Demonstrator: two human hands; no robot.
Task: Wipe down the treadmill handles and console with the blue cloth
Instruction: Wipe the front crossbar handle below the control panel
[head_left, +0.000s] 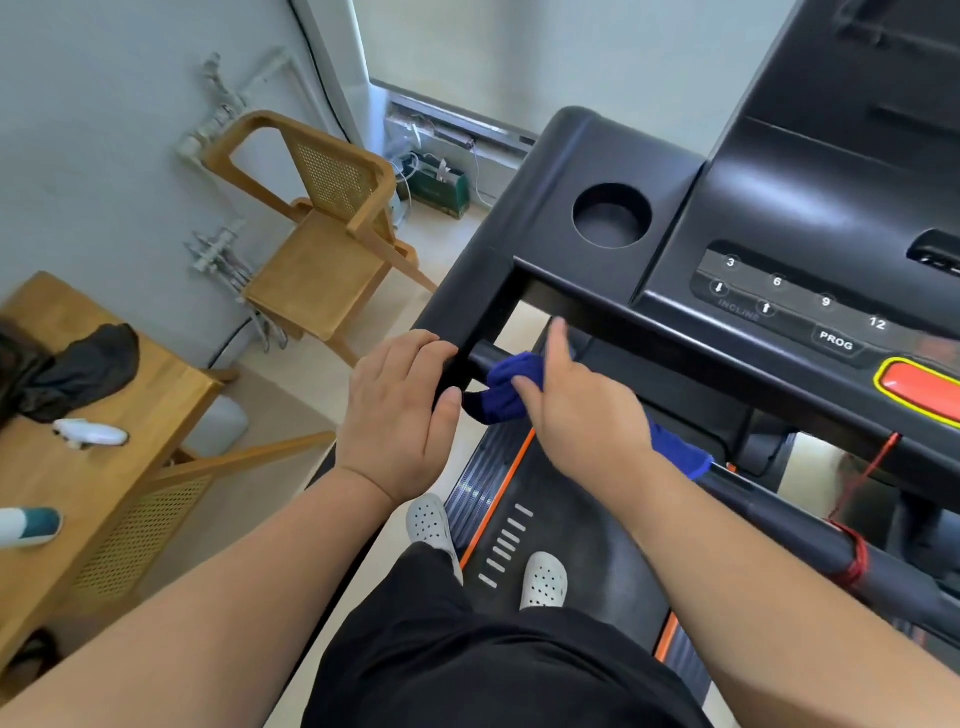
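The black treadmill console (779, 218) fills the upper right, with a round cup holder (612, 215), numbered buttons and a red stop button (919, 387). My left hand (400, 410) grips the left side handle (483, 301) where it meets the front crossbar. My right hand (576, 400) presses the blue cloth (501, 387) around the round crossbar (779, 514), index finger pointing up. A tail of the cloth sticks out below my right wrist.
A wooden chair (322, 244) stands by the wall on the left. A wooden table (98, 467) at lower left carries a dark cloth, a white spray bottle (91, 432) and a teal-white bottle. A red safety cord (852, 551) is wound on the crossbar. My feet stand on the belt.
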